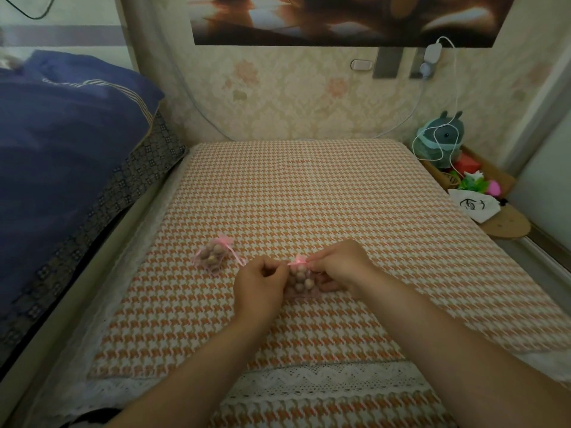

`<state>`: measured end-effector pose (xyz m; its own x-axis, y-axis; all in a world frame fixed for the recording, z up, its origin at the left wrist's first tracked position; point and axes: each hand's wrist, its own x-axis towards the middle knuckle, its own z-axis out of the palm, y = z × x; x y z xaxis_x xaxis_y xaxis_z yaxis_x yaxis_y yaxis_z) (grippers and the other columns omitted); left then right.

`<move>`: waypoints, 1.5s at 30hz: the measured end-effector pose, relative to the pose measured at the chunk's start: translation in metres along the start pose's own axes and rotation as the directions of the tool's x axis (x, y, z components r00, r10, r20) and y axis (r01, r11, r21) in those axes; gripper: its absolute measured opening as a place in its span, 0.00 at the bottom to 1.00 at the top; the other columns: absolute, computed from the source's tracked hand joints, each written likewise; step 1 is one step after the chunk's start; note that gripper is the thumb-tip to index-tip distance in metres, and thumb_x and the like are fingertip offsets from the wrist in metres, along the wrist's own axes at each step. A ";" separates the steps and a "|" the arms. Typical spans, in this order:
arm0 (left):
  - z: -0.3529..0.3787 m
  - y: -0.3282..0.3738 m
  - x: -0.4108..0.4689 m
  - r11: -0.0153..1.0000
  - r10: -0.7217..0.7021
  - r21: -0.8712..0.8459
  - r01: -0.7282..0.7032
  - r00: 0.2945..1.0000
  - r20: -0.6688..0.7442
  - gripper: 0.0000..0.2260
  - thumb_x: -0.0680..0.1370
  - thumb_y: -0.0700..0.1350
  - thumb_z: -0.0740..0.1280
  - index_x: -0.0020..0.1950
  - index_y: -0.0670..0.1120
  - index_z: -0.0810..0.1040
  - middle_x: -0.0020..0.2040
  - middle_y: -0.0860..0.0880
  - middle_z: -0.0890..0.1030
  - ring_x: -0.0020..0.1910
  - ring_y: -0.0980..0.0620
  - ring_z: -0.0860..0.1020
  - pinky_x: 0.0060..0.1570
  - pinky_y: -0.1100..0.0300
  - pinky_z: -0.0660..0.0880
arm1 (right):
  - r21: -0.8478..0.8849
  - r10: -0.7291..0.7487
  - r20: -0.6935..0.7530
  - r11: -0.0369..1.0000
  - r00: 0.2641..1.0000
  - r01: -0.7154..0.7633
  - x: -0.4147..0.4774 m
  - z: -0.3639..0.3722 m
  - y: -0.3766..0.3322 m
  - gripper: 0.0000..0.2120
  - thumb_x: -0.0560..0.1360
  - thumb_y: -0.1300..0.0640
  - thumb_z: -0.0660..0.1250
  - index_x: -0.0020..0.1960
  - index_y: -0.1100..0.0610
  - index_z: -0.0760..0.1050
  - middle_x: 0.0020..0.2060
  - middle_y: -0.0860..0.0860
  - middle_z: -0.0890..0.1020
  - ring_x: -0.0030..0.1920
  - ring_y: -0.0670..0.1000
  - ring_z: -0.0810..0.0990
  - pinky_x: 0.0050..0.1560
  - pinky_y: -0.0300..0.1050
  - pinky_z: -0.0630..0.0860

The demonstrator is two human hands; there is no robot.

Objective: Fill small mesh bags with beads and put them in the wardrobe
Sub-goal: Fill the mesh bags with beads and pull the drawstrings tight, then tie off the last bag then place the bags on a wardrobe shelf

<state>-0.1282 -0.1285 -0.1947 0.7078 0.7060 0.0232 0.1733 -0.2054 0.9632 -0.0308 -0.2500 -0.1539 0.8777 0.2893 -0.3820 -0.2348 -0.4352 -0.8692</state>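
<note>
Pink mesh bag [301, 281], filled with round tan beads [299, 278], positioned on the orange-and-white houndstooth cover [309, 193] near its front centre, between both hands. Neck of the bag gathered, with a pink ribbon [299, 261] at the top. Left hand [259, 287]: fingers curled closed, thumb and forefinger pinching the ribbon end on the bag's left side. Right hand [341, 267]: fingers likewise drawn together on the ribbon end at the bag's right, lower fingers resting against the bag's side; the exact contact points are partly hidden by the knuckles, so the grip appears to be on the ribbon rather than on the mesh itself. Second pink mesh bag [213, 256], also holding beads and closed at the neck with a ribbon bow, lying on the same cover to the left of the hands, apart from them. White lace trim [309, 381] along the cover's front edge. Dark blue bedding [61, 156] at left, raised beside the cover. Grey-green plush toy [440, 139] at far right by the floral wallpaper [293, 100], with a white cable [457, 88] draped over it.
</note>
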 end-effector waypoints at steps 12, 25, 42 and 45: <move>0.003 -0.003 0.001 0.998 -0.042 0.042 0.041 0.999 0.017 0.06 0.77 0.42 0.68 0.39 0.46 0.75 0.38 0.47 0.82 0.40 0.46 0.81 0.41 0.48 0.81 | -0.155 0.048 -0.043 0.986 0.998 -0.055 0.002 -0.001 0.005 0.04 0.75 0.66 0.71 0.46 0.62 0.85 0.33 0.59 0.84 0.30 0.54 0.82 0.36 0.52 0.85; -0.014 0.009 0.019 0.899 0.031 0.373 -0.230 0.882 0.469 0.19 0.68 0.50 0.78 0.57 0.51 0.79 0.41 0.57 0.82 0.37 0.65 0.80 0.31 0.72 0.72 | -0.258 0.019 0.326 0.964 0.945 0.070 -0.009 -0.015 0.001 0.11 0.78 0.55 0.71 0.57 0.60 0.80 0.38 0.56 0.86 0.36 0.52 0.83 0.35 0.49 0.81; 0.031 0.026 0.056 0.902 0.092 0.360 -0.240 0.920 0.382 0.24 0.77 0.57 0.69 0.69 0.50 0.72 0.58 0.52 0.80 0.48 0.55 0.79 0.41 0.59 0.73 | -0.504 -0.325 0.006 0.816 0.946 0.283 0.034 -0.031 -0.004 0.34 0.77 0.44 0.70 0.78 0.52 0.63 0.61 0.53 0.80 0.51 0.51 0.82 0.51 0.48 0.79; 0.010 0.033 0.059 0.875 0.168 0.390 -0.286 0.936 0.309 0.22 0.78 0.55 0.68 0.70 0.50 0.72 0.60 0.52 0.79 0.52 0.53 0.78 0.47 0.57 0.75 | -0.508 -0.429 0.001 0.778 0.903 0.370 0.021 -0.020 -0.017 0.22 0.79 0.49 0.69 0.71 0.51 0.72 0.51 0.46 0.78 0.42 0.46 0.80 0.42 0.42 0.75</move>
<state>-0.0743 -0.1006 -0.1646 0.9034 0.4167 0.1008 0.2164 -0.6461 0.7319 -0.0002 -0.2537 -0.1410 0.8932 0.4489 0.0272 0.3541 -0.6647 -0.6578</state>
